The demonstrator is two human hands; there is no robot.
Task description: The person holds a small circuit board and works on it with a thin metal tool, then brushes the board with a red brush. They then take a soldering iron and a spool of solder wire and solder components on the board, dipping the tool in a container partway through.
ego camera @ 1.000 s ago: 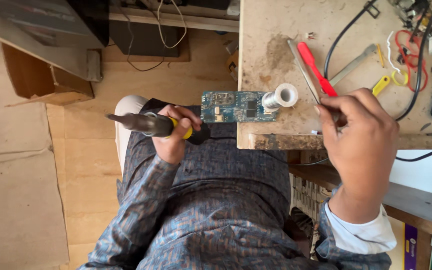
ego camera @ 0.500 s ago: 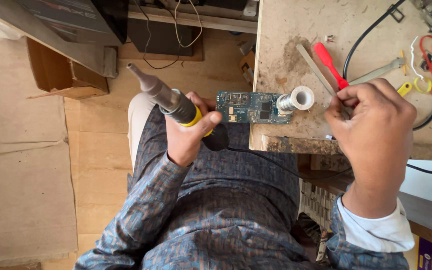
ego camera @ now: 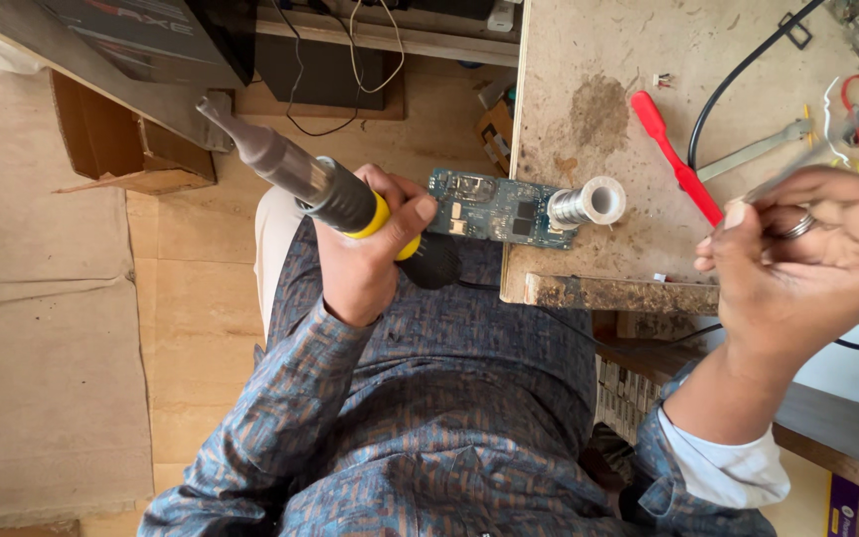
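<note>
Hands were both busy w/ tools. Left hand (ego camera: pixel 365 254) had its fingers (ego camera: pixel 412 212) clenched around a soldering iron (ego camera: pixel 320 189), grey barrel w/ yellow ring and black handle; the tip pointed up-left, away from the tabletop (ego camera: pixel 589 60). Right hand (ego camera: pixel 797 264) was over the tabletop edge, fingers pinching metal tweezers (ego camera: pixel 782 174), approx. level. Blue circuit board (ego camera: pixel 494 209) lay half over the tabletop's left edge, just beside the left hand. Solder spool (ego camera: pixel 589 204) rested at the board's right end, touching it. Red screwdriver (ego camera: pixel 673 154) lay near the spool, between it & the right hand
</note>
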